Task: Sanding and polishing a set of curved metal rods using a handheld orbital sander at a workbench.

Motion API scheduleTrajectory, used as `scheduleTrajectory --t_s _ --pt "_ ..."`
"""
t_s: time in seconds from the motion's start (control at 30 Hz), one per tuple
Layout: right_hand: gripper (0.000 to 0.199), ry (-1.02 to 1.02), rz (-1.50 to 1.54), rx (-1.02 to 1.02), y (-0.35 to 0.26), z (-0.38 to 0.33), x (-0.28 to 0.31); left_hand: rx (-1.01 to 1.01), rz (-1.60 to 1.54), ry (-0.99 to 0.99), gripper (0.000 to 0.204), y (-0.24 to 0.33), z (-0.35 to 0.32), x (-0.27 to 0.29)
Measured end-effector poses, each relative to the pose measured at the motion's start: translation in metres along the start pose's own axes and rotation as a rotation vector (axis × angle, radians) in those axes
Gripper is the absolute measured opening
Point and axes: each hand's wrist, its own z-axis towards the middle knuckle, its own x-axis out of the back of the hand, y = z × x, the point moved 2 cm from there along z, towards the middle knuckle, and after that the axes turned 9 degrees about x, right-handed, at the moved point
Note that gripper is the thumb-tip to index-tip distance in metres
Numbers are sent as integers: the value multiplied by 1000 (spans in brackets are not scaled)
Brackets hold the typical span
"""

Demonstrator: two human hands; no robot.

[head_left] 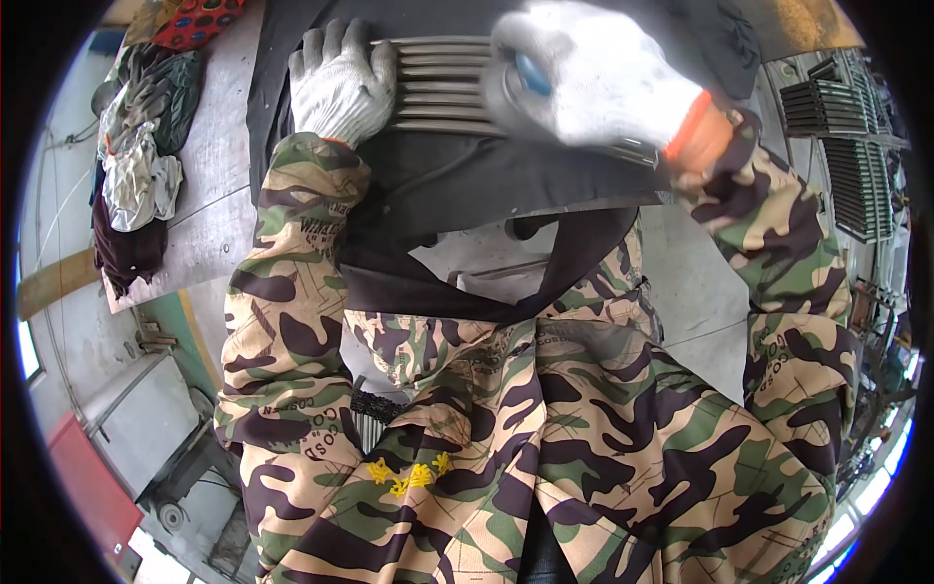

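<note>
1. While I look down over my camouflage jacket, both my gloved hands are at the far edge of the scene, on a grey metal piece with long parallel ribs.
2. My left hand, in a white knit glove, lies flat on the left end of the ribbed piece, fingers together and pointing away from me, pressing on it rather than gripping.
3. My right hand, also in a white glove with an orange cuff, is blurred; it sits over the right part of the ribs, closed around a small tool with a blue part showing between the fingers.
4. What kind of tool that is, I cannot tell through the blur.
5. The ribbed piece rests on a black cloth that drapes toward me over the near edge of the bench.
6. On the bench's bare grey surface, to the left of my left hand, lies a heap of crumpled rags in grey, white and dark red.
7. At the far left corner beyond the rags lies a red patterned cloth.
8. On the far right, well apart from my hands, stand stacks of similar dark ribbed parts.
</note>
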Motion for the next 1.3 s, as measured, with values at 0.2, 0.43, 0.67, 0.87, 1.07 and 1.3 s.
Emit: scheduleTrajectory --t_s 0.2,0.43,0.67,0.87,1.07,1.3 --pt "19 105 15 72 -8 -1 0 -38 42 36 48 1 -9 8" --pt "16 -6 -25 -68 13 16 -5 -45 -18 -1 40 1 -25 22" --pt "31 -90 -64 -211 33 19 -13 94 -30 -185 64 8 -45 41" --pt "39 -74 -51 -291 62 -9 11 136 -60 -458 95 26 -40 53" --pt "45 85 -138 -496 73 -60 73 -198 -270 -457 119 110 -21 63" --pt "50 196 -11 -676 62 -107 116 -399 -387 -593 101 131 25 79"
